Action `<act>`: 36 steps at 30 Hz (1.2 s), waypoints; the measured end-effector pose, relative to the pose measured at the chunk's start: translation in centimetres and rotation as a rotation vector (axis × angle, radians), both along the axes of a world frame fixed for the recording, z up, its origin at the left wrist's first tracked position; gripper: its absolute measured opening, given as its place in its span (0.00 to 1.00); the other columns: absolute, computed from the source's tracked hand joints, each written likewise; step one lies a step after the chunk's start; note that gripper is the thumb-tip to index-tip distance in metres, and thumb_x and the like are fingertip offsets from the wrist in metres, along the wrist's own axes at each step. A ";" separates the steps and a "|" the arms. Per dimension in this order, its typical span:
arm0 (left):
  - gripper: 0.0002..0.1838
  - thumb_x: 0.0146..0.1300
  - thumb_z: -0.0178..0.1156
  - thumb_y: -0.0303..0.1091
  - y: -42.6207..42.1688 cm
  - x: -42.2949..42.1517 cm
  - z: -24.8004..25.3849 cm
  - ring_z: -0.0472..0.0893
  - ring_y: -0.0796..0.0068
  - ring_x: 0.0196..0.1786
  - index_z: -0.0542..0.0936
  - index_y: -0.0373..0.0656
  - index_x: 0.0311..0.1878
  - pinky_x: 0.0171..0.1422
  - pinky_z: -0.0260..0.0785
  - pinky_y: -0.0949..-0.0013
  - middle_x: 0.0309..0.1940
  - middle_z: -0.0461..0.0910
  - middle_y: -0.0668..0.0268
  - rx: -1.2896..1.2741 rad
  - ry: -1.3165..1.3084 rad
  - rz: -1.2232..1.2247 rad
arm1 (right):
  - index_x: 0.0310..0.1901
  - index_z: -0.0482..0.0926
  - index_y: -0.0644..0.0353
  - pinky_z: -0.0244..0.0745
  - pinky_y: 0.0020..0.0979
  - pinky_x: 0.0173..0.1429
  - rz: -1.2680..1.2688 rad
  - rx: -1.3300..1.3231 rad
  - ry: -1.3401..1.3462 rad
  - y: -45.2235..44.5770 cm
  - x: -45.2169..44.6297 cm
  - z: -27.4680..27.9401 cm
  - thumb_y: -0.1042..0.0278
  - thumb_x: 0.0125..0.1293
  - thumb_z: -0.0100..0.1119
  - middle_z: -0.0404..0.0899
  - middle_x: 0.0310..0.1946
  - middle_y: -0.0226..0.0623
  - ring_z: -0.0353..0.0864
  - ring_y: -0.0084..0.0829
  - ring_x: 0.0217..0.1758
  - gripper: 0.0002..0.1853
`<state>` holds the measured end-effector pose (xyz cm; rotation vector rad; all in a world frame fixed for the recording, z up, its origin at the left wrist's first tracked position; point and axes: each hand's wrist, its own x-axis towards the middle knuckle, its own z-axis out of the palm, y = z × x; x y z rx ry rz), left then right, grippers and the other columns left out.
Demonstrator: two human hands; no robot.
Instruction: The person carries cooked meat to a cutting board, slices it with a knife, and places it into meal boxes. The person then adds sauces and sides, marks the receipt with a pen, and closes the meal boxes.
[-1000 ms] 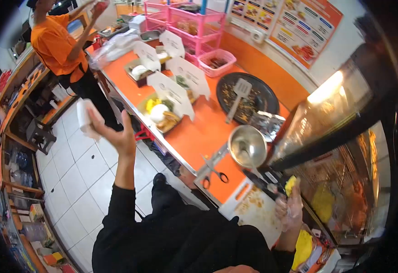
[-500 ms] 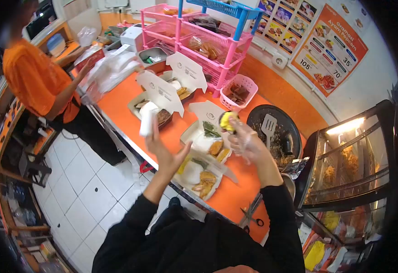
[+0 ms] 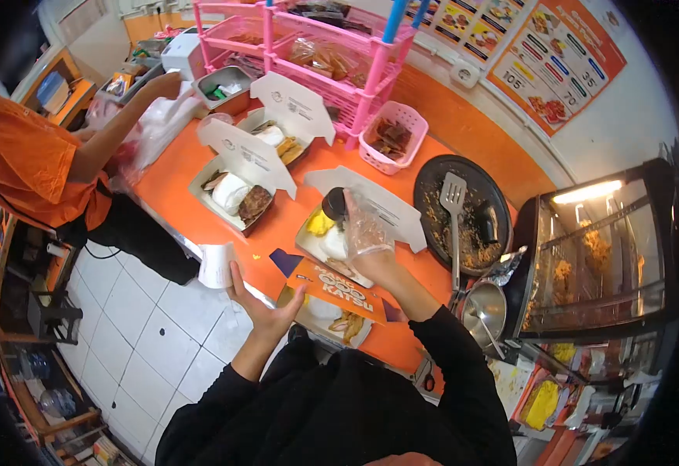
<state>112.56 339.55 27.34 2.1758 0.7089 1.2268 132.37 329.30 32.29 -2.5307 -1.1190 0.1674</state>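
Held in my left hand point(image 3: 258, 304) is a small white paper point(image 3: 215, 266), left of the nearest box and over the table's front edge. My right hand point(image 3: 370, 237), in a clear plastic glove, grips a dark round cup point(image 3: 334, 203) above a meal box point(image 3: 341, 268) with yellow food and white rice. The box's lid point(image 3: 382, 208) stands up behind my glove. Closer to me is another box point(image 3: 347, 328) with rice and fried pieces, its orange printed lid point(image 3: 332, 289) partly over it. Two more open boxes point(image 3: 235, 194) point(image 3: 281, 140) hold rice and meat.
A black pan point(image 3: 429, 210) with a spatula point(image 3: 454, 194) lies right of the boxes, beside a metal bowl point(image 3: 485, 311) and a lit display case point(image 3: 588, 256). Pink shelves point(image 3: 363, 101) and a pink basket point(image 3: 394, 136) stand behind. A person in orange point(image 3: 29, 155) reaches over the table at left.
My right hand has moved left and down over the meal box. My left hand has shifted left and down with the white paper. The nearest box's orange lid now shows its printed side.
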 end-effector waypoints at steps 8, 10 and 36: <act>0.41 0.54 0.71 0.37 1.5 4.6 4.7 0.64 0.56 0.68 0.62 0.34 0.68 0.75 0.47 0.53 0.63 0.68 0.55 0.325 -0.047 -0.164 | 0.70 0.56 0.61 0.66 0.33 0.64 -0.226 0.782 0.434 -16.8 -3.0 5.3 0.77 0.62 0.55 0.65 0.59 0.44 0.68 0.36 0.62 0.34; 0.33 0.58 0.68 0.36 3.7 6.9 5.1 0.71 0.60 0.62 0.67 0.35 0.64 0.68 0.59 0.58 0.58 0.73 0.56 0.190 -0.161 -0.301 | 0.69 0.57 0.62 0.67 0.31 0.61 -0.236 0.993 0.319 -23.8 -5.4 5.3 0.78 0.63 0.54 0.64 0.59 0.38 0.68 0.29 0.59 0.33; 0.34 0.53 0.68 0.42 -19.2 8.6 15.4 0.75 0.56 0.55 0.69 0.45 0.63 0.58 0.65 0.52 0.57 0.75 0.57 0.353 0.200 -0.794 | 0.68 0.63 0.62 0.57 0.42 0.71 -1.211 0.846 -1.063 -56.4 -13.5 -0.3 0.53 0.68 0.48 0.64 0.67 0.51 0.61 0.45 0.71 0.31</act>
